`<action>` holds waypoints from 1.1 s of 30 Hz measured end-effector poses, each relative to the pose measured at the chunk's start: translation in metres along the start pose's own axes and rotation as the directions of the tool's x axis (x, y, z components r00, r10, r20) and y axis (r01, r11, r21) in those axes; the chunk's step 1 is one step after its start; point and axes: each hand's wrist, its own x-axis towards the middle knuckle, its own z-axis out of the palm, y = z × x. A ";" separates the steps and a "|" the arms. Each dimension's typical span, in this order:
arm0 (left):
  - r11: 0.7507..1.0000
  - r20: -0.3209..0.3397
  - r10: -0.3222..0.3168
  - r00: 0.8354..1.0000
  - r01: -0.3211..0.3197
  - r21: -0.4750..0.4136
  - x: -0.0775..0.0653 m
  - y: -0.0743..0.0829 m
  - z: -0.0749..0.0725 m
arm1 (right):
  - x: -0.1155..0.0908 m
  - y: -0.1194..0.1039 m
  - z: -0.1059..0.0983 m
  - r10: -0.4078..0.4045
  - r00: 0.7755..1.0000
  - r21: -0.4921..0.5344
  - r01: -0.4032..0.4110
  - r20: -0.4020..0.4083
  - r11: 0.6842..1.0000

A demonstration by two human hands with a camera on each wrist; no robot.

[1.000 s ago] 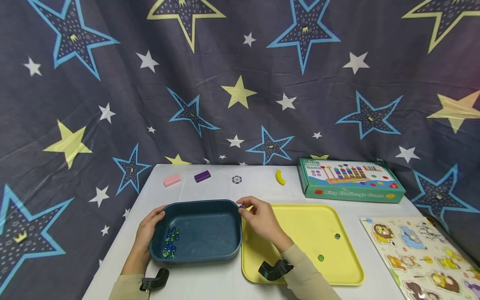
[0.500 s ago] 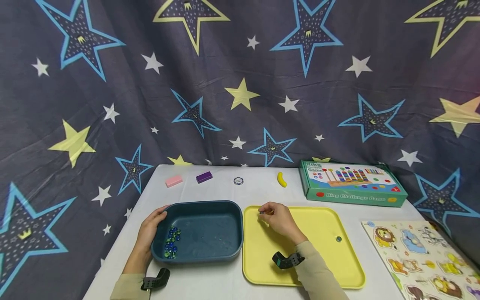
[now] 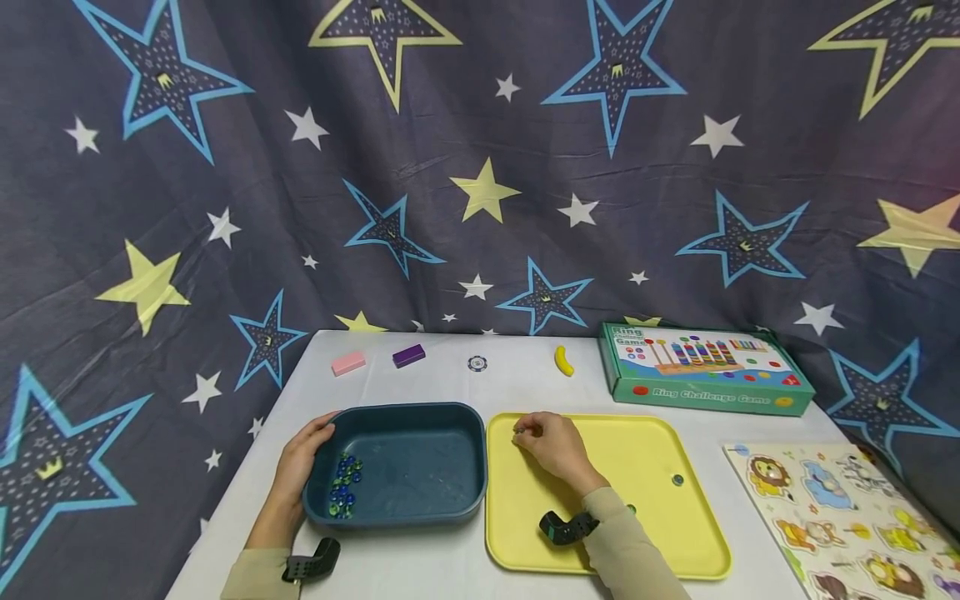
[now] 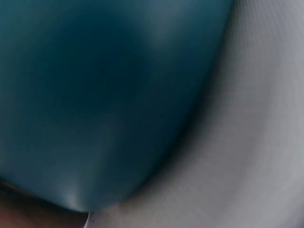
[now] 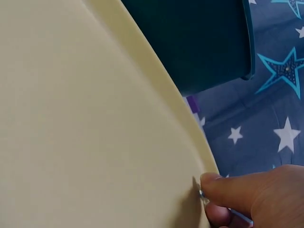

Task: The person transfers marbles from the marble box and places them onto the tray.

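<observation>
A dark teal bin (image 3: pixel 420 467) stands on the table, with several blue and green glass marbles (image 3: pixel 345 487) gathered along its left side. My left hand (image 3: pixel 297 462) grips the bin's left rim at the far corner; its wrist view shows mostly the bin's blurred outer wall (image 4: pixel 95 95). To the right of the bin lies a shallow yellow tray (image 3: pixel 585 558). At the tray's far left corner, my right hand (image 3: pixel 553 443) pinches a small marble (image 5: pixel 202 194) between thumb and fingers, largely hidden by them. One marble (image 3: pixel 678 480) rests at the tray's right; another (image 3: pixel 632 508) shows beside the sleeve.
Behind the containers are a pink block (image 3: pixel 348 363), a purple block (image 3: pixel 408 356), a poker chip (image 3: pixel 477 363) and a toy banana (image 3: pixel 563 361). A green game box (image 3: pixel 705 367) sits at the back right. An animal puzzle board (image 3: pixel 840 517) lies right of the tray.
My right hand has moved from the bin's right rim rightward over the tray's far left corner, then lowered slightly, still pinching the marble. The left hand keeps its hold on the bin.
</observation>
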 end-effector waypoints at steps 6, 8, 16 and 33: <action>1.000 -0.002 -0.002 1.000 0.002 0.015 0.001 -0.001 0.000 | -0.001 0.000 -0.001 -0.021 1.000 -0.013 0.022 0.002 1.000; 1.000 -0.004 -0.006 1.000 0.006 0.014 0.001 -0.002 0.000 | -0.001 0.000 -0.001 -0.017 1.000 -0.002 0.017 0.003 1.000; 1.000 -0.009 -0.014 1.000 0.014 0.002 0.003 -0.003 0.000 | 0.000 -0.009 -0.006 -0.004 1.000 0.105 0.007 -0.029 0.994; 1.000 -0.016 -0.013 1.000 0.014 0.028 0.001 -0.001 0.000 | -0.023 -0.101 -0.010 -0.203 0.970 0.392 0.137 0.132 0.910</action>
